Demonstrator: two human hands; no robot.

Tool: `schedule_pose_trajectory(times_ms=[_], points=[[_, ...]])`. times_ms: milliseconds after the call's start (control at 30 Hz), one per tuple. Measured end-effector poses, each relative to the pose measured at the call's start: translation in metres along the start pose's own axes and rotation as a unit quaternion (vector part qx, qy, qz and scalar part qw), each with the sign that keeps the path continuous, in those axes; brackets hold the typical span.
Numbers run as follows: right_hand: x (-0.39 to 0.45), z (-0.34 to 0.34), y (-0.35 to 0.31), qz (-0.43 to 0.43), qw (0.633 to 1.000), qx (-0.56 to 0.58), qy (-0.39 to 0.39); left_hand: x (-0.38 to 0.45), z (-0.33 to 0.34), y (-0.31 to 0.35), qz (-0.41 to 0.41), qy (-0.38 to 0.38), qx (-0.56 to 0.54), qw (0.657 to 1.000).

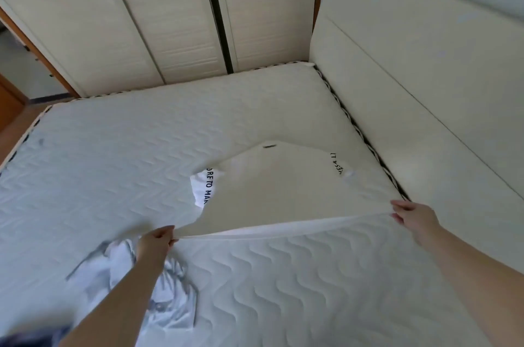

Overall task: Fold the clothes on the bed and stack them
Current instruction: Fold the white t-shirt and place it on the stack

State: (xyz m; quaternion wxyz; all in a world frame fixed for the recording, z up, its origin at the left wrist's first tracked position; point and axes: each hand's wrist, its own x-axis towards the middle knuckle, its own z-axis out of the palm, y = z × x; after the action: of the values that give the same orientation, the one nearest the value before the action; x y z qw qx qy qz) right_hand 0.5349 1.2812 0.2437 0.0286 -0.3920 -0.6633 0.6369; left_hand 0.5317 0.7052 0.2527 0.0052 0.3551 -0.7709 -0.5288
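Head view. Bed [119, 165] with a white quilted, wave-stitched top fills most of the frame.

White T-shirt [286, 190] is held stretched above the bed surface, centre to 3 o'clock of frame. Its near hem runs as a taut line between the two hands. The far end of the garment touches the bed toward 12 o'clock. Dark lettering shows on a folded-under part at its 9 o'clock side and again near its 2 o'clock edge; a small dark tag mark sits at the far tip.

Left hand [156, 241]: fingers curled, pinching the hem corner at the shirt's 8 o'clock end. Forearm enters from 7 o'clock.

Right hand [411, 217]: fingers closed on the opposite hem corner at 4 o'clock of the shirt, close to the bed's edge by the headboard [425, 69]. Forearm enters from 5 o'clock.

Second garment [170, 298], white with grey-blue markings, lies crumpled on the bed at 7 o'clock of frame, partly under the left forearm; blurred, type unclear. A dark blurred patch sits at the extreme 7 o'clock corner; cannot tell what it is.

Wardrobe [175, 29] with pale sliding doors stands beyond the bed at 12 o'clock.
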Motion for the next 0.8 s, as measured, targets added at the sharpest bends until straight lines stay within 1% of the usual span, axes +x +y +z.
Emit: schedule_pose_trajectory(times_ms=[167, 233, 333, 500, 667, 800], points=[[-0.007, -0.026, 0.099, 0.04, 0.996, -0.078, 0.009, -0.025, 0.01, -0.097, -0.033, -0.015, 0.066, 0.997], [-0.013, -0.033, 0.138, 0.057, 0.993, -0.101, 0.014, -0.034, 0.01, -0.129, -0.043, -0.021, 0.074, 0.996], [-0.028, -0.045, 0.191, 0.08, 0.986, -0.142, 0.037, -0.051, 0.01, -0.18, -0.081, -0.022, 0.064, 0.994], [-0.044, -0.059, 0.252, 0.089, 0.982, -0.157, 0.052, -0.074, 0.01, -0.257, -0.105, -0.03, 0.072, 0.991], [-0.046, -0.071, 0.305, 0.101, 0.98, -0.134, 0.109, -0.089, 0.013, -0.329, -0.149, -0.019, 0.067, 0.986], [-0.046, -0.095, 0.354, 0.123, 0.968, -0.198, 0.093, -0.096, 0.007, -0.387, -0.18, -0.044, 0.101, 0.978]])
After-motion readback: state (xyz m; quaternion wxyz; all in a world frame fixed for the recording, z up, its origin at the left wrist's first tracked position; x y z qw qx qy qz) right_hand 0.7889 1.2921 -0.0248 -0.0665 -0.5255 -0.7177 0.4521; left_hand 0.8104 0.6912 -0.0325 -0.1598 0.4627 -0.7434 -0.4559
